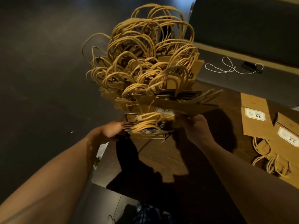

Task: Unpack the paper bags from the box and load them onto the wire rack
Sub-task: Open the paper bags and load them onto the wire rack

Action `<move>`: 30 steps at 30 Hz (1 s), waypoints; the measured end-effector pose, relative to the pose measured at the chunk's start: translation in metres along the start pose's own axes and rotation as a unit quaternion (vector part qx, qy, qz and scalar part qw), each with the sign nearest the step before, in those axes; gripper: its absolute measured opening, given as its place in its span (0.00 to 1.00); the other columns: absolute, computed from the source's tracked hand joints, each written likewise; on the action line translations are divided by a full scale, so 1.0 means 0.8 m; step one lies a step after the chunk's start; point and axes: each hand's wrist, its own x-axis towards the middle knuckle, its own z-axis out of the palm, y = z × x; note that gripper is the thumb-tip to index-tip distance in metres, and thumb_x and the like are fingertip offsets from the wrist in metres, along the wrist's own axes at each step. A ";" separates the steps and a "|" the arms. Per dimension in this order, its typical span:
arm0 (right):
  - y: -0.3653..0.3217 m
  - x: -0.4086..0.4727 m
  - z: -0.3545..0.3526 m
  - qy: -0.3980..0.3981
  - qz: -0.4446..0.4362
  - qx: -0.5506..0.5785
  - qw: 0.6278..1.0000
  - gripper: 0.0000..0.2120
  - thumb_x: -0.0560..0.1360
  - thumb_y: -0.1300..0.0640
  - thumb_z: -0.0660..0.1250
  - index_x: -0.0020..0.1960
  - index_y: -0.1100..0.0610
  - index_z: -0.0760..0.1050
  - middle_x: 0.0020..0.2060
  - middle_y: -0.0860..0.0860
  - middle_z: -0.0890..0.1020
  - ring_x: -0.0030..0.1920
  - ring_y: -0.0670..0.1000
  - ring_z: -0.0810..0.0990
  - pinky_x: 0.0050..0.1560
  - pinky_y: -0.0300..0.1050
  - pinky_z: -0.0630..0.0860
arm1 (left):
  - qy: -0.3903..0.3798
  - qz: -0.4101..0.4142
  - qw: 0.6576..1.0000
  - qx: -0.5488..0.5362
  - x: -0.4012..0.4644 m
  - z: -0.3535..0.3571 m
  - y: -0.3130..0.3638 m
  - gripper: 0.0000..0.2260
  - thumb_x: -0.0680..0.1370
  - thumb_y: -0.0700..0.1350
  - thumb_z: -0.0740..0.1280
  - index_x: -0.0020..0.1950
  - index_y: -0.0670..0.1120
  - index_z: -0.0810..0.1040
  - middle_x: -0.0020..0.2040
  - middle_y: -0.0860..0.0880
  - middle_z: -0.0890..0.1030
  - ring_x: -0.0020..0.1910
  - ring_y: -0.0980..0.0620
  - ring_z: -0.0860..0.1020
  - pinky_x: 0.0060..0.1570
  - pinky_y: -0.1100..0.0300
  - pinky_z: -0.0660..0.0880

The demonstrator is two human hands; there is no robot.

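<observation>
A thick upright row of brown paper bags (161,101) with twisted cord handles (145,50) fills a black wire rack (129,114) on a wooden table (161,157). Only bits of the rack's wire show at its near end. My left hand (108,133) grips the left edge of a small bundle of flat bags (147,126) at the rack's near end. My right hand (196,126) holds the right edge of the bags there. Its fingers are hidden under the paper. No box is in view.
Several flat brown bags with white labels (257,115) lie on the table at the right, their handles toward me. A white string (226,68) and a small dark object (250,66) lie on the bench behind. Dark floor lies to the left.
</observation>
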 end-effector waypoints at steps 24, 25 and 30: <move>0.006 0.007 0.051 -0.039 0.079 -0.134 0.987 0.06 0.79 0.63 0.63 0.51 0.62 0.79 0.41 0.53 0.80 0.44 0.51 0.81 0.29 0.25 0.69 | 0.241 0.162 0.957 0.014 -0.038 -0.005 -0.001 0.10 0.78 0.44 0.71 0.58 0.48 0.77 0.45 0.53 0.82 0.43 0.57 0.80 0.40 0.67 0.72; 0.002 0.005 0.050 -0.033 0.075 -0.114 0.990 0.06 0.80 0.62 0.63 0.46 0.56 0.78 0.38 0.49 0.79 0.41 0.45 0.81 0.28 0.26 0.70 | 0.234 0.154 0.960 0.029 -0.035 -0.005 -0.001 0.08 0.79 0.43 0.69 0.57 0.49 0.76 0.44 0.53 0.82 0.43 0.57 0.80 0.41 0.66 0.71; 0.012 0.003 0.051 -0.007 0.129 -0.037 0.991 0.06 0.80 0.60 0.63 0.47 0.61 0.75 0.39 0.52 0.79 0.37 0.46 0.79 0.34 0.34 0.72 | 0.140 0.041 0.970 0.193 -0.004 0.015 -0.019 0.06 0.81 0.43 0.62 0.52 0.44 0.78 0.54 0.41 0.82 0.51 0.42 0.79 0.50 0.54 0.71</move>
